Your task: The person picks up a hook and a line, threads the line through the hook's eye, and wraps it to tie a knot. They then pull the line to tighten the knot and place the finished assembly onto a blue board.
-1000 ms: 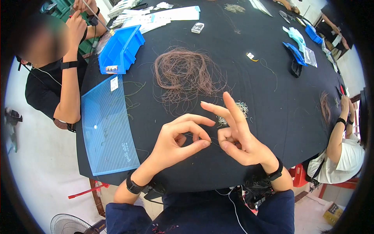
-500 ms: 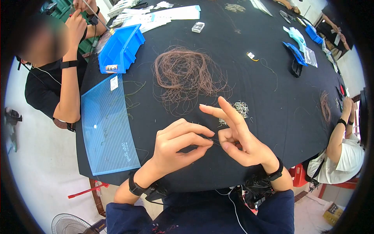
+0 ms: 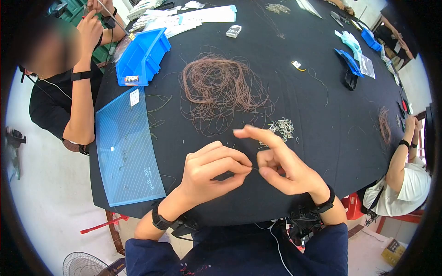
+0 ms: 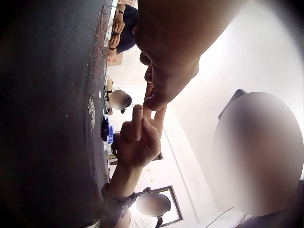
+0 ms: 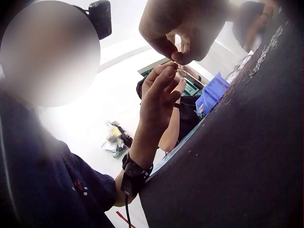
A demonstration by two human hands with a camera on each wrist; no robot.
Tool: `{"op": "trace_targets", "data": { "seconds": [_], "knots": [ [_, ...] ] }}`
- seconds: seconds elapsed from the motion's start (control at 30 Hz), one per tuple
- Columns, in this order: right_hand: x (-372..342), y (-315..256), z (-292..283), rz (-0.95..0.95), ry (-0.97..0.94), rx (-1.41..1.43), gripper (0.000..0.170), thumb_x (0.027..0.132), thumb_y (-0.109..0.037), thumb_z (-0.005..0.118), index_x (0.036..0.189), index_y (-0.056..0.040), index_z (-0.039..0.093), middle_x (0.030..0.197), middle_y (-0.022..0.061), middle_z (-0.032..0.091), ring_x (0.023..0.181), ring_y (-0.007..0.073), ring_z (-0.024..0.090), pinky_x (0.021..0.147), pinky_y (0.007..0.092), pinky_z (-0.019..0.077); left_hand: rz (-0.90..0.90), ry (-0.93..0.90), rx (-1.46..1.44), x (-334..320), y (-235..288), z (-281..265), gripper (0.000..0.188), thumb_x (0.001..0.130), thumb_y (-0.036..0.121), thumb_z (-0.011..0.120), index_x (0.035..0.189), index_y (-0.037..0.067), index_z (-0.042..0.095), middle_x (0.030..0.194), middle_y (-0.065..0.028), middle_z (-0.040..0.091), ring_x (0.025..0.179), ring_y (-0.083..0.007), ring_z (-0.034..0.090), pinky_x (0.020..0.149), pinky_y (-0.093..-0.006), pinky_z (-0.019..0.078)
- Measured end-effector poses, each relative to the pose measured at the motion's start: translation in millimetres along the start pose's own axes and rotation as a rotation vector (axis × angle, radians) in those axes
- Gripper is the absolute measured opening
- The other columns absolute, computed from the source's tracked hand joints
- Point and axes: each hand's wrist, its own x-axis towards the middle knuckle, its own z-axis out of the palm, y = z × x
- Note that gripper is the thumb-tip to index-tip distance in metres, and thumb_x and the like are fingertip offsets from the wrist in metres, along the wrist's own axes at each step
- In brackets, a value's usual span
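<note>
Above the near edge of the black table, my left hand (image 3: 209, 172) pinches a thin, barely visible line between thumb and fingertips. Close on its right, my right hand (image 3: 287, 168) pinches the same fine strand with thumb and curled finger, another finger extended. In the left wrist view the strand loops by a fingertip of the right hand (image 4: 137, 142). The right wrist view has the left hand (image 5: 159, 95) fingertip to fingertip with the right hand (image 5: 183, 28). Beyond the hands lie a tangled brown thread bundle (image 3: 214, 83) and a pile of small hooks (image 3: 283, 129).
A translucent blue folder (image 3: 129, 156) lies at the left, below a blue bin (image 3: 145, 57). White papers (image 3: 207, 16), a small white box (image 3: 234, 31) and a tagged loop (image 3: 297, 66) lie farther back. One person sits at the left, others at the right.
My left fingers have drawn together around the strand. My right hand's raised fingers have lowered and bent forward over the pinch.
</note>
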Motion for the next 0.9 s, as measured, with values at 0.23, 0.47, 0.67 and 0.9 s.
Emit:
{"op": "trace_targets", "data": {
  "seconds": [0.23,0.47,0.67,0.9],
  "knots": [
    [2,12,-15,-0.064,-0.021,-0.208,0.007,0.078,-0.005,0.070,0.082,-0.0024,0.064,0.064,0.0003,0.049,0.051,0.0069,0.034,0.047,0.0248,0.0278,-0.068,0.001,-0.142,2,5,-1,0.019,0.059,-0.004,0.075,0.073,0.007,0.068,0.080,-0.0038,0.069,0.061,-0.0111,0.056,0.055,-0.0242,0.0382],
    [7,21,-10,-0.070,0.116,-0.208,0.005,0.078,-0.002,0.069,0.079,-0.0024,0.064,0.068,0.0002,0.052,0.051,0.0066,0.037,0.046,0.0250,0.0287,-0.243,-0.026,-0.282,-2,8,-9,0.017,0.064,-0.005,0.074,0.074,0.007,0.068,0.082,-0.0016,0.068,0.060,-0.0035,0.051,0.046,-0.0178,0.0312],
    [4,18,11,-0.056,0.010,-0.242,0.008,0.076,-0.001,0.070,0.080,-0.0021,0.063,0.067,0.0040,0.052,0.051,0.0107,0.042,0.046,0.0271,0.0326,-0.309,0.138,-0.204,-2,7,-11,0.016,0.066,-0.006,0.073,0.072,0.007,0.068,0.085,-0.0004,0.068,0.053,0.0020,0.042,0.041,-0.0168,0.0225],
    [0,11,12,-0.229,0.053,-0.311,0.012,0.073,-0.001,0.072,0.081,-0.0030,0.064,0.073,0.0065,0.061,0.058,0.0185,0.058,0.050,0.0286,0.0445,-0.246,0.140,-0.044,0,4,-10,0.016,0.065,-0.005,0.075,0.072,0.008,0.068,0.082,-0.0005,0.068,0.063,-0.0052,0.053,0.043,-0.0198,0.0299]
  ]
}}
